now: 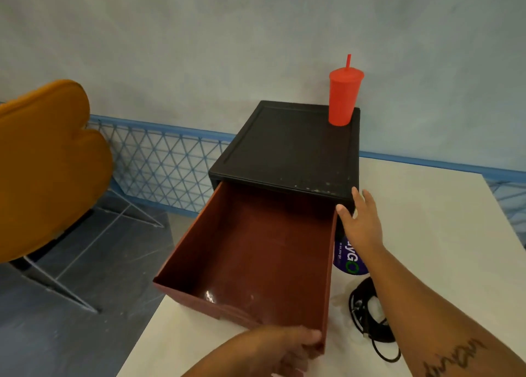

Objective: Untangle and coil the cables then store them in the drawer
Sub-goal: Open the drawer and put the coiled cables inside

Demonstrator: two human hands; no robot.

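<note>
- We are working at a white desk [427, 234], with everything for the job gathered at its left end
- We are looking down on a black cabinet [287, 149] standing on the desk against the wall, dusty and speckled along its front edge
- Its red-brown drawer [250, 248] is standing pulled far out over the desk's edge, bare inside, so it looks ready to take the cable
- We are laying our right hand [360, 223] against the cabinet's front right corner with the fingers straight and slightly apart, most likely to brace the light cabinet so it does not slide along with the drawer
- We are gripping the drawer's front right corner with our left hand [281, 351], fingers curled round the front wall, which gives us control of how far it comes out
- The black cable [358, 319] is lying on the desk just right of the drawer, partly under our right forearm; it is looking loosely looped, with one loop straying off toward us, and is not yet stored
- A red tumbler [343, 100] with a straw is standing on the cabinet's back right corner, well clear of our hands
</note>
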